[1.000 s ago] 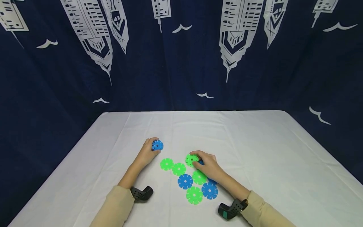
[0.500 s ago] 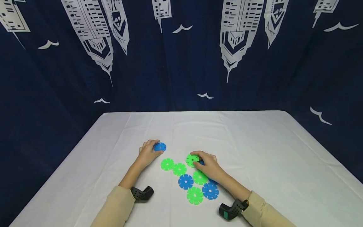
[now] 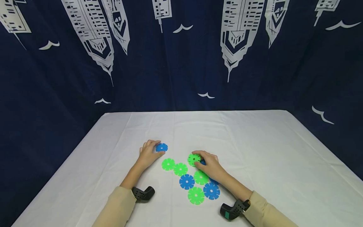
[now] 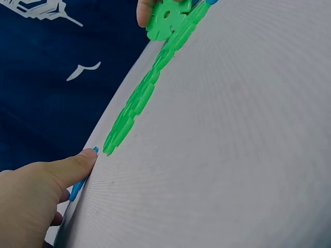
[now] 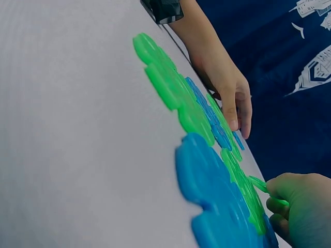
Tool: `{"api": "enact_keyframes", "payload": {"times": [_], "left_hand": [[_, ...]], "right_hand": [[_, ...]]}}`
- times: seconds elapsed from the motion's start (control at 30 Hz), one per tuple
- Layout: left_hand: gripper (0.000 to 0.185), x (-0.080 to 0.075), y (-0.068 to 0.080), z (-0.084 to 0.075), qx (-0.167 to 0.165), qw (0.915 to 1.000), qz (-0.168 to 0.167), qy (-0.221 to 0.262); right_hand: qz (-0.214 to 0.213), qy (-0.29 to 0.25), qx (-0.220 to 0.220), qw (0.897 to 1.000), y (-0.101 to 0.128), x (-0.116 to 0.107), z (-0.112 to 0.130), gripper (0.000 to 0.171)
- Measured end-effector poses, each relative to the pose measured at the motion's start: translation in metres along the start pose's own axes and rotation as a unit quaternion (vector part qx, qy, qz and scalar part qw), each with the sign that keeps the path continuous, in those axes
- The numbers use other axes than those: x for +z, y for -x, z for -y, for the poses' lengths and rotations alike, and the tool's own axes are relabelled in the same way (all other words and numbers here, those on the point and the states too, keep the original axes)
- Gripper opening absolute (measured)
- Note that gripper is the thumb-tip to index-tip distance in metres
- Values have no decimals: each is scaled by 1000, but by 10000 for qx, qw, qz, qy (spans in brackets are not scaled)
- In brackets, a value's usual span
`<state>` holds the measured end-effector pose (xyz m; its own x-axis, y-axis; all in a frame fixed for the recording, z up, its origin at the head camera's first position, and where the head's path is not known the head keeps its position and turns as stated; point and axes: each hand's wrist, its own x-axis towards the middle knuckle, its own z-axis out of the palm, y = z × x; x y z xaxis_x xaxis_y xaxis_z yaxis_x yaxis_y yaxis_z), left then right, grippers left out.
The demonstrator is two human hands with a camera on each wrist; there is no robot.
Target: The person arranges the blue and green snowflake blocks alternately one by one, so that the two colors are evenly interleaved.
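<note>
My left hand pinches a blue notched disc between thumb and fingers, low against the white table. In the left wrist view my thumb lies on the blue disc's edge. My right hand pinches a green disc, tilted up at one edge; its rim shows by the right hand's fingers. Between the hands lie two green discs. Partly hidden blue discs lie under my right hand.
More flat discs lie near my right forearm: blue, green, green, blue. A black wrist camera sits on each forearm. A dark blue printed curtain hangs behind the table.
My left hand has lowered the blue disc from upright to nearly flat and shifted it slightly right. The right hand has stayed on its green disc.
</note>
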<state>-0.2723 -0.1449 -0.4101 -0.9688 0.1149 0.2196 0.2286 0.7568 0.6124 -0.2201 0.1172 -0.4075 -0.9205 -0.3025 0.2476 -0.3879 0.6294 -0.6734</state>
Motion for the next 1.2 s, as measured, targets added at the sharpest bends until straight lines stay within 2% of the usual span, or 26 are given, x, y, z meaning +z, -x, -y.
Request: {"api": "enact_keyframes", "payload": {"times": [0.47, 1.2], "left_hand": [[54, -1, 0, 1, 19, 9997, 20, -250], [53, 0, 0, 2, 94, 9995, 9, -292]], "right_hand": [[-80, -32, 83, 9999, -1, -1, 0, 40], [-208, -403, 216, 9987, -1, -8, 7, 44]]}}
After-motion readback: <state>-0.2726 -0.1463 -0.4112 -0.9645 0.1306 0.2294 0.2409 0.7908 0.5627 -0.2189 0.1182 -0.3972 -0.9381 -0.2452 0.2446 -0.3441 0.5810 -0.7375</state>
